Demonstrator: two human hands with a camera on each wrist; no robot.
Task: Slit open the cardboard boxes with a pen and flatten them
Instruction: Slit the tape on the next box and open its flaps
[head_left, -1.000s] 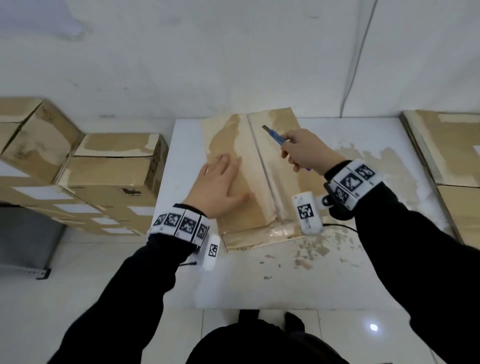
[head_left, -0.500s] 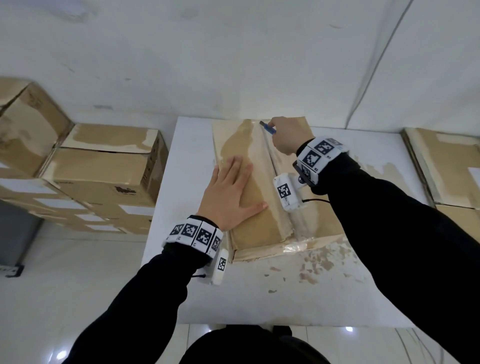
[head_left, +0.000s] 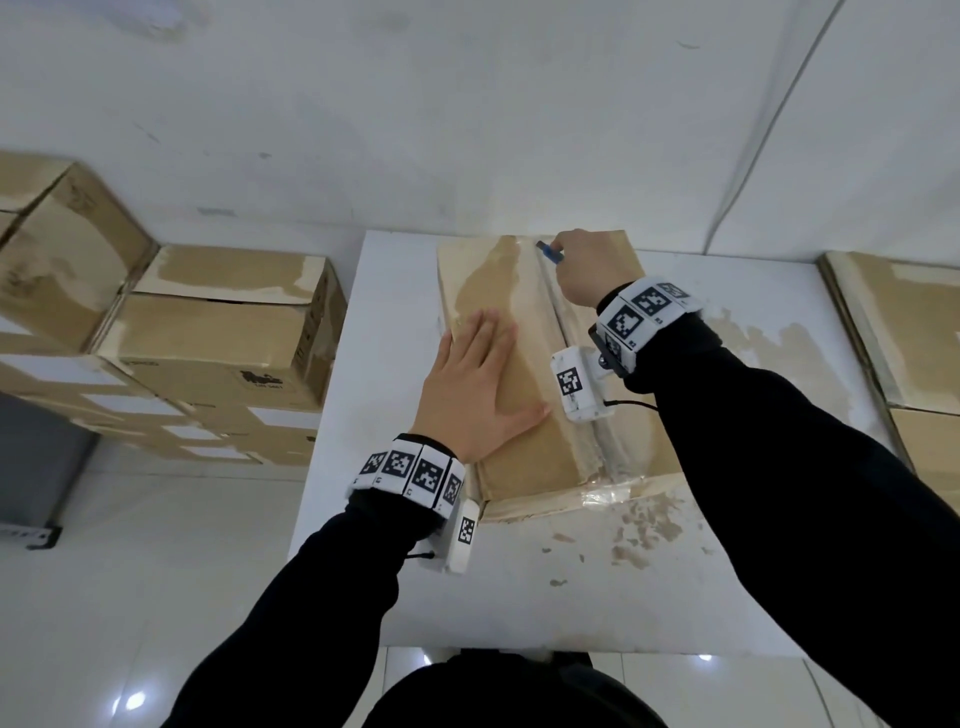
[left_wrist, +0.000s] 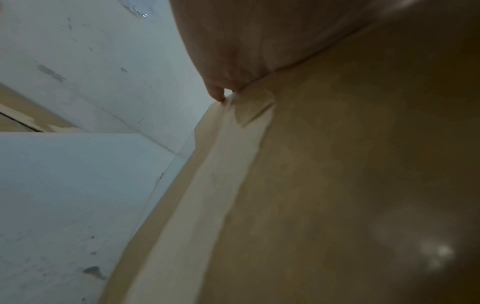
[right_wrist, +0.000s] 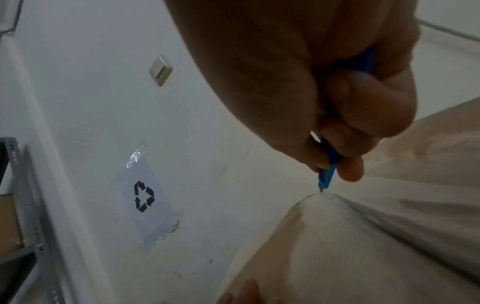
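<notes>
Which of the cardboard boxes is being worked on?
The box on the white table, centre: left hand presses flat on it, right hand holds the blue pen at its seam.

A recycling-symbol sheet (right_wrist: 145, 195) was taped to the white wall (head_left: 467, 104), below a light switch (right_wrist: 161, 70).

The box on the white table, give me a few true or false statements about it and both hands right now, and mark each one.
1. The left hand lies flat on the box. True.
2. The right hand is empty. False: it grips a blue pen.
3. The pen tip is at the far end of the box's centre seam. True.
4. The box stands on the floor. False: it rests on the white table.
5. The left hand holds the pen. False: it holds nothing.
</notes>
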